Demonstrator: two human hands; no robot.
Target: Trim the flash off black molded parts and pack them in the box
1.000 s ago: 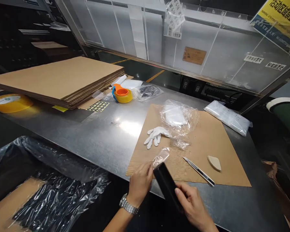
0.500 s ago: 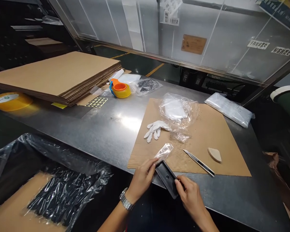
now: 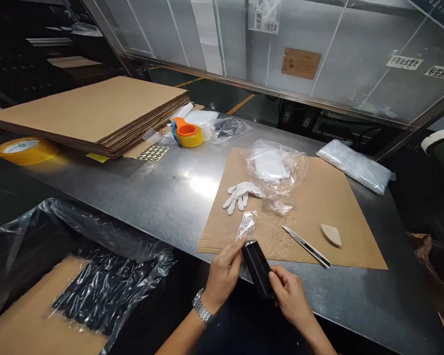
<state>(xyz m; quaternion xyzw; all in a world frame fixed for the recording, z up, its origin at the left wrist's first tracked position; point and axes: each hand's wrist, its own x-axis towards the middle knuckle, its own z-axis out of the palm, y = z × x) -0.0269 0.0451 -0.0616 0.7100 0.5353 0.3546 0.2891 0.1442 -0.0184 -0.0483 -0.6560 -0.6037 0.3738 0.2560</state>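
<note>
A shallow black plastic tray [image 3: 258, 270] is tilted between my two hands, just off the table's front edge. My left hand [image 3: 224, 270] is closed at its upper end, the fingers beside the rim. A small clear plastic bag [image 3: 247, 224] sticks out past those fingertips over the cardboard; whether the left fingers pinch it or it only lies against them I cannot tell. My right hand [image 3: 287, 291] grips the tray's lower right side, thumb on top. Nearby on the cardboard sheet [image 3: 303, 207] lie a utility knife [image 3: 306, 246], a beige wedge-shaped pad [image 3: 330, 235] and a white glove [image 3: 241, 195].
Stacked cardboard sheets [image 3: 96, 108], a tape roll [image 3: 25, 150] and a tape dispenser [image 3: 188, 133] stand on the left of the metal table [image 3: 163, 197]. Crumpled clear plastic [image 3: 279, 167] lies at the back. A plastic-lined bin [image 3: 92, 291] with wrapped black items is below left.
The tray has turned so its hollow shows less, and stands steeper. The small clear bag has swung more upright at my left fingertips. The whole view has shifted slightly.
</note>
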